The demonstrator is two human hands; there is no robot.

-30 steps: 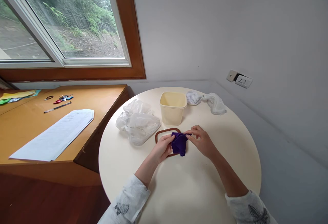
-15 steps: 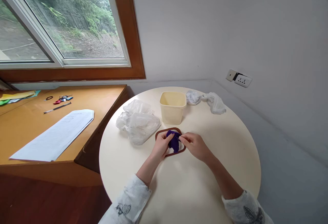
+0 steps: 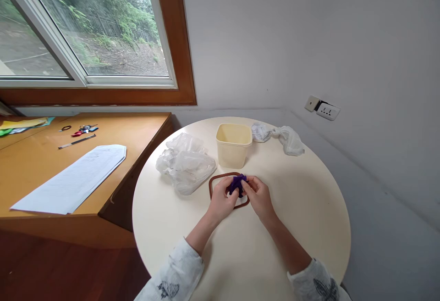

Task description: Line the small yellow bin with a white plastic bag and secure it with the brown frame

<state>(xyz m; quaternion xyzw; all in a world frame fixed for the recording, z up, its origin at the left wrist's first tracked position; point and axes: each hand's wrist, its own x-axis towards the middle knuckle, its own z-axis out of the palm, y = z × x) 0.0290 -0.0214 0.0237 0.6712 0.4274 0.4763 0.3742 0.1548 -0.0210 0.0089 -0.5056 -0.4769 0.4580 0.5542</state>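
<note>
A small purple crumpled piece, soft like cloth or crepe paper, is held up between my two hands. My left hand grips its left side with thumb and fingers. On the right side, my right hand pinches it, fingertips close to the left ones. Beneath them lies a brown-rimmed, rounded rectangular tray or lid with a pale middle, partly covered by my hands. A cream plastic container, open at the top, stands just beyond.
Crumpled clear plastic bags lie left on the round table; a knotted white plastic bag is at the back right. Papers, a pen and keys rest on the wooden desk at left.
My right hand has moved in closer to my left. The purple piece, which hung down over the tray, is now bunched up higher between both hands.
</note>
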